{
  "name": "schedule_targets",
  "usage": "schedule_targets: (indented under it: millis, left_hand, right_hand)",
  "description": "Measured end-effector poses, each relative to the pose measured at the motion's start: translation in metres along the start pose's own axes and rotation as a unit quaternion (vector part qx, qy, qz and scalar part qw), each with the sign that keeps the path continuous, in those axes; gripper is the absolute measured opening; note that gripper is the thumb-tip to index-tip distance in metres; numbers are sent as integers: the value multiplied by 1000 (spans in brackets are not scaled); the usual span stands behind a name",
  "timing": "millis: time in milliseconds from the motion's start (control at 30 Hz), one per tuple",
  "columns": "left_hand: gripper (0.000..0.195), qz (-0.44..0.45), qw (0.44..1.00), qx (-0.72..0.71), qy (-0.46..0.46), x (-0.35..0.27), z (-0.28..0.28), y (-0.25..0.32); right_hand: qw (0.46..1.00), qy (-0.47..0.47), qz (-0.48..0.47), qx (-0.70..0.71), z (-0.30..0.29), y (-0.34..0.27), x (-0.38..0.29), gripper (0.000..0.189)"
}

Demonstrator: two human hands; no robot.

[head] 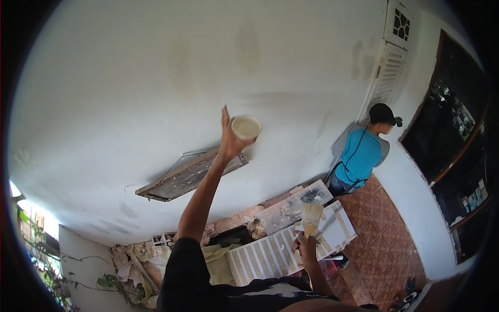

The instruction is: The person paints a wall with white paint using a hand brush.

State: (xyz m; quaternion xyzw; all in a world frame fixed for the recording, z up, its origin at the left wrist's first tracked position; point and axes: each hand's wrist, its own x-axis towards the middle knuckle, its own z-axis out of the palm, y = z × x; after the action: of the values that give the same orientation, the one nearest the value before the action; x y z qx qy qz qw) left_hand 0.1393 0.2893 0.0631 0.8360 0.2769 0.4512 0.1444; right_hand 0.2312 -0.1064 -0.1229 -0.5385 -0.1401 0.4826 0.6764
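My left hand (232, 145) is raised at the end of an outstretched arm, in front of the white wall (117, 85). Its fingers are around a small round container (246, 128) with a pale rim and beige inside. Lower and to the right, my right hand (305, 245) grips the handle of a wide, flat, cream-coloured tool (312, 215). Whether that tool is a brush or a scraper I cannot tell. Beneath this hand lies a long white panel or box with tan stripes (265, 255).
A worn wooden shelf (183, 181) juts from the wall below my left hand. Rubble and scraps (136, 269) lie at lower left. A stained slab (298, 206) rests by the wall. A person (358, 156) stands at right on brown tiles (386, 222), near dark windows (448, 117).
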Motion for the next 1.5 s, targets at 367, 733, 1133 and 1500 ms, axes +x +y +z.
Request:
schedule_targets:
  millis: [367, 733, 1133, 1500]
  left_hand:
    - [142, -101, 990, 67, 72, 108, 51, -30]
    - [150, -193, 980, 26, 26, 146, 39, -30]
    - [155, -209, 975, 66, -31, 145, 44, -25]
    - [144, -127, 976, 129, -119, 195, 50, -95]
  right_hand:
    - [998, 38, -39, 25, -49, 13, -15, 39]
    - [997, 79, 8, -23, -75, 17, -5, 37]
    - [976, 119, 64, -171, -44, 83, -72, 26]
    - [941, 122, 4, -316, -24, 102, -91, 30]
